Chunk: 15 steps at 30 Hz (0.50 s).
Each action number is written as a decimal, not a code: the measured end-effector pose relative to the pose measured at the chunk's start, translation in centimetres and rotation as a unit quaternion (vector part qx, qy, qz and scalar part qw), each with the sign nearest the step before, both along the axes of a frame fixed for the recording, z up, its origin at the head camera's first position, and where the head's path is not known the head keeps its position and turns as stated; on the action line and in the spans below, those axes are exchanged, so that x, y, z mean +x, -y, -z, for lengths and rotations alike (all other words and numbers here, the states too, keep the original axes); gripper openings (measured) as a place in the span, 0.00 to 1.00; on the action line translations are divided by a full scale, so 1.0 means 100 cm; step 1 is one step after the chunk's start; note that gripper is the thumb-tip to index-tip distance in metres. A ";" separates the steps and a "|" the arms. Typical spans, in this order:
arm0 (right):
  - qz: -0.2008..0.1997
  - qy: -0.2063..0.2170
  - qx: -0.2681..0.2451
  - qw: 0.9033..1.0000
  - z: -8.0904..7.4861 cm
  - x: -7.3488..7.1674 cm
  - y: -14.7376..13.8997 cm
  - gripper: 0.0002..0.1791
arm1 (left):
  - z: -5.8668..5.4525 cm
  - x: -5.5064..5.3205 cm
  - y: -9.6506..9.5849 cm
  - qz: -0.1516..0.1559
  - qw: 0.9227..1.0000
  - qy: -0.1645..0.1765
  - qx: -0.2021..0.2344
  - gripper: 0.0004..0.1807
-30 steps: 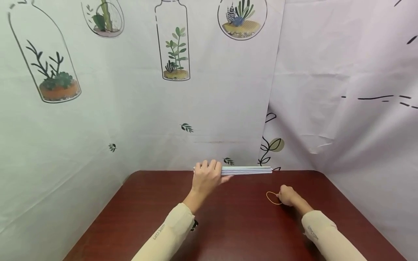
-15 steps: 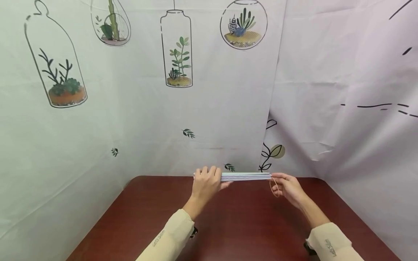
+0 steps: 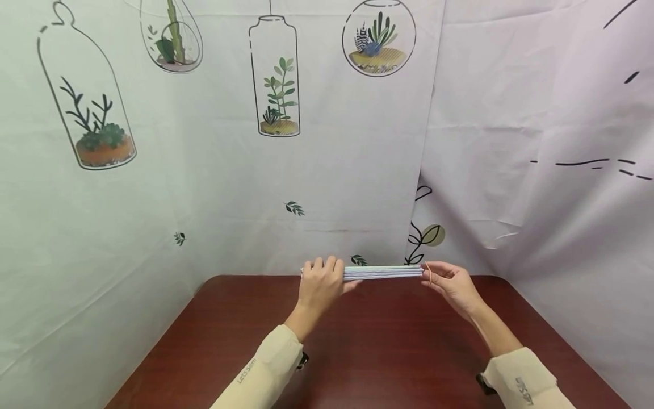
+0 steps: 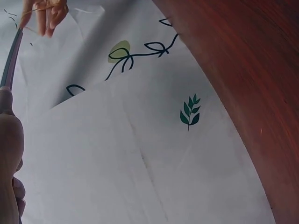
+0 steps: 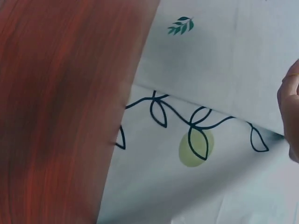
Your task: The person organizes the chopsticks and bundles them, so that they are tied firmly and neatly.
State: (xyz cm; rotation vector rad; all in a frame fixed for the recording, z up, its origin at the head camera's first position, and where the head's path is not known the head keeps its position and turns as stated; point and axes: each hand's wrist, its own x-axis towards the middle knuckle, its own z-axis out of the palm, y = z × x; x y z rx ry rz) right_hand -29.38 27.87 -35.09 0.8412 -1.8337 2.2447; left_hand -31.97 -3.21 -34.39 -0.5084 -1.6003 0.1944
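In the head view my left hand point(image 3: 321, 287) grips a bundle of thin, pale bluish sticks point(image 3: 383, 273), held level above the table's far edge. The sticks' kind is too small to tell. At the bundle's right end my right hand point(image 3: 456, 287) holds a thin yellowish rubber band point(image 3: 429, 271) with its thumb and fingers. Whether the band encircles the stick ends cannot be told. The left wrist view shows part of the bundle point(image 4: 11, 58) and, at the top, the right hand's fingers point(image 4: 42, 18). Only a piece of the right hand point(image 5: 290, 114) enters the right wrist view.
A dark reddish-brown table point(image 3: 378, 346) lies under both hands. Behind it hangs a white cloth point(image 3: 235, 187) printed with plants and jars, and more cloth closes in both sides. Dark wrist devices partly show at both cream sleeves point(image 3: 523, 372).
The right hand has risen from near the tabletop, bringing the rubber band to the bundle's right end. The left hand keeps its grip. The head view has shifted slightly.
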 end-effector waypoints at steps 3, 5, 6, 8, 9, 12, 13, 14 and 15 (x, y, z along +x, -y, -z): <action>-0.008 -0.029 0.028 0.999 -0.005 0.002 0.005 0.22 | 0.001 0.000 0.000 -0.007 1.000 -0.006 -0.005 0.34; 0.007 -0.056 0.073 0.996 -0.010 0.003 0.009 0.26 | 0.001 0.000 0.000 -0.010 1.000 -0.009 -0.009 0.34; 0.016 -0.067 0.094 0.993 -0.012 0.004 0.012 0.28 | 0.001 0.000 0.000 -0.011 1.000 -0.009 -0.011 0.34; 0.034 -0.086 0.129 0.987 -0.017 0.004 0.019 0.30 | 0.001 0.001 -0.001 -0.011 1.000 -0.007 -0.013 0.34; 0.038 -0.093 0.141 0.985 -0.019 0.004 0.023 0.30 | 0.000 0.002 -0.002 -0.009 1.000 -0.007 -0.014 0.34; 0.061 -0.106 0.171 0.978 -0.025 0.004 0.035 0.30 | -0.001 0.003 -0.004 -0.007 1.000 -0.007 -0.013 0.34; 0.073 -0.106 0.176 0.976 -0.027 0.005 0.038 0.30 | -0.001 0.003 -0.005 -0.006 1.000 -0.009 -0.012 0.34; 0.087 -0.107 0.182 0.974 -0.029 0.007 0.041 0.29 | 0.000 0.004 -0.006 -0.004 1.000 -0.012 -0.011 0.34; 0.102 -0.109 0.188 0.971 -0.030 0.009 0.043 0.28 | 0.000 0.004 -0.007 -0.003 1.000 -0.015 -0.011 0.34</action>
